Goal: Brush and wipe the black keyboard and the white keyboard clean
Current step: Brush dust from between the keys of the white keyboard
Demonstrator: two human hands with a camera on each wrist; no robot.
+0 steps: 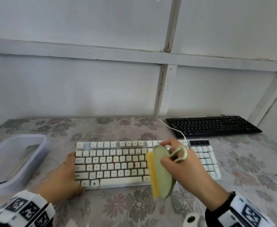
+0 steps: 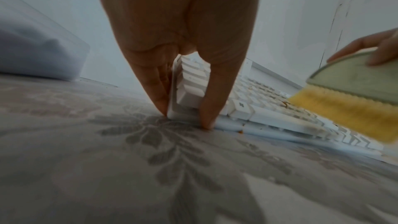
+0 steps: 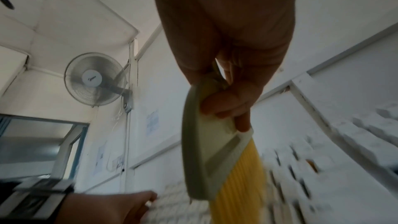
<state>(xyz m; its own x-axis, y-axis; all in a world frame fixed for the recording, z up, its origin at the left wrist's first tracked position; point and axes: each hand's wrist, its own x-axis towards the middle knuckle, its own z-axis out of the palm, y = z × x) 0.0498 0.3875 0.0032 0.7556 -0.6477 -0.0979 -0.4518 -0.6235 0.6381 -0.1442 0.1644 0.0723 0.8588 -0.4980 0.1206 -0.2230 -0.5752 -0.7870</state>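
- On the floral tablecloth (image 1: pixel 134 208), my left hand (image 1: pixel 61 179) braces the white keyboard's (image 1: pixel 114 164) left end — thumb and fingers straddling its near corner.
- My right hand (image 1: pixel 185 169) grips the green scrubbing brush (image 1: pixel 163 172), yellow bristles (image 1: pixel 153 176) facing the keys.
- Black keyboard (image 1: pixel 211 124) lies behind, right — untouched.

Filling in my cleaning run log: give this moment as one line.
left hand: steadies white keyboard | right hand: holds brush over keys | black keyboard: behind, untouched | brown spots on white keys
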